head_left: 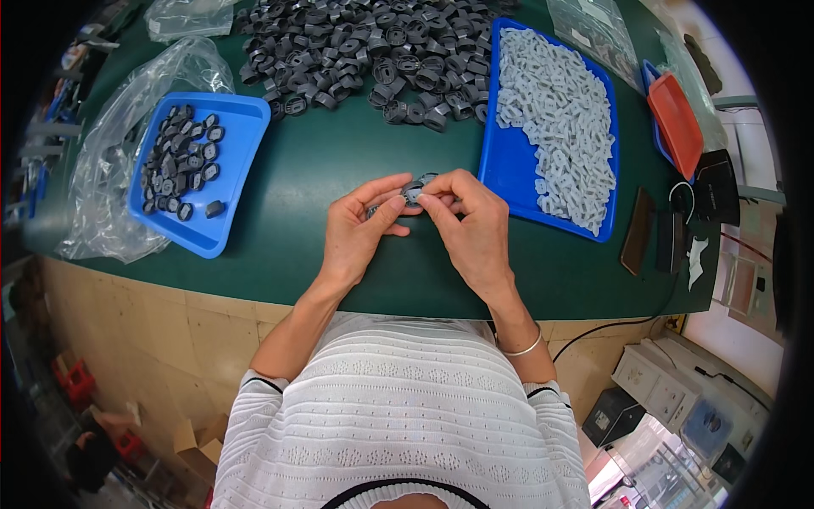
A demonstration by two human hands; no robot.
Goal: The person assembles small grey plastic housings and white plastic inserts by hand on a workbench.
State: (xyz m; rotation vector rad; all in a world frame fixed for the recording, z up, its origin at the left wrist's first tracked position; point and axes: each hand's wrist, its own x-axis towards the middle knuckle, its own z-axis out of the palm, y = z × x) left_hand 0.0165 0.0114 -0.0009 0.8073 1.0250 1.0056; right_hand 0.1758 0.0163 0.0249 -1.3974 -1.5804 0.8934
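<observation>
Over the near middle of the table, both my hands hold one small dark grey plastic housing (412, 193), with a lighter grey face showing. My left hand (354, 229) pinches it between thumb and fingers from the left. A second small grey piece (372, 210) peeks out between the left fingers, mostly hidden. From the other side, the thumb and fingertips of my right hand (471, 233) close on the housing. The fingers cover much of it, so its full shape cannot be made out.
Beyond my hands lies a large heap of dark grey ring-shaped parts (373, 51). A blue tray (509, 182) at right carries many light grey pieces (560, 119). Another blue tray (242, 127) at left holds dark parts beside plastic bags (110, 195). A red tray (676, 119) sits far right.
</observation>
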